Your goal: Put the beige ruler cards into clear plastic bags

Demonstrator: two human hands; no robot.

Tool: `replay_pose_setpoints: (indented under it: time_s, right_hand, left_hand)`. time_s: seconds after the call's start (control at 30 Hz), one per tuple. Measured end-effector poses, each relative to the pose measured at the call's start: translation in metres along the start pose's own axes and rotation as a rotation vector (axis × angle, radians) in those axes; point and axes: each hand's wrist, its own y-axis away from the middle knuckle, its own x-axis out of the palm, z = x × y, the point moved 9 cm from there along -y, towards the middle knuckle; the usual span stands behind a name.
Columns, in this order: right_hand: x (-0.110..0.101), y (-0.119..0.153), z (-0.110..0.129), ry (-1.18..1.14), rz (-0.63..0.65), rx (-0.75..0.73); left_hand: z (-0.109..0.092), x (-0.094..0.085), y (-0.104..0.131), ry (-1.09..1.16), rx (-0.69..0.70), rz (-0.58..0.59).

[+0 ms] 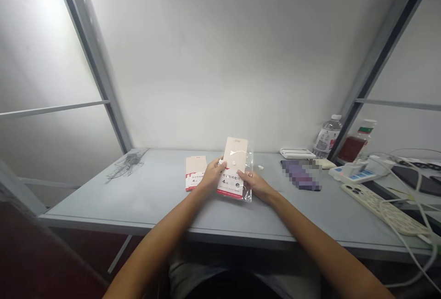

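Observation:
Between both hands, above the desk, is a ruler set package [232, 188], a pale card with a white and red printed lower part in a loose clear plastic sleeve. My left hand [214, 173] grips its left edge, thumb on the front. On the right side, my right hand [254, 183] pinches the card and sleeve, thumb over the print. A second ruler set package [195, 166] of the same look lies on the desk just left of my left hand, partly covered by it. A small white scrap [260, 167] lies right of the held package.
On the desk [155, 198], a tangle of dark thin strands [126, 166] lies at left. Toward the right are a blurred purple item [298, 175], a white device [296, 154], a water bottle [327, 138], a red-brown drink bottle [354, 145], a power strip [358, 172], a phone [386, 209] and loose cables.

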Motion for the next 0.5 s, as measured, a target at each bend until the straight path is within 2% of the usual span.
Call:
replay_pose_setpoints:
  time_s: [0.1,0.2,0.5]
  right_hand:
    - [-0.008,0.000,0.003,0.067,-0.050,-0.014]
    - [-0.013,0.000,0.004,0.130,-0.101,-0.023]
    - [-0.009,0.004,0.009,0.136,-0.094,-0.046]
  left_hand:
    - [0.009,0.001,-0.002,0.050,-0.107,0.084]
    - [0.013,0.000,-0.001,0.044,-0.174,0.087]
    - [0.011,0.006,0.004,0.021,-0.187,0.113]
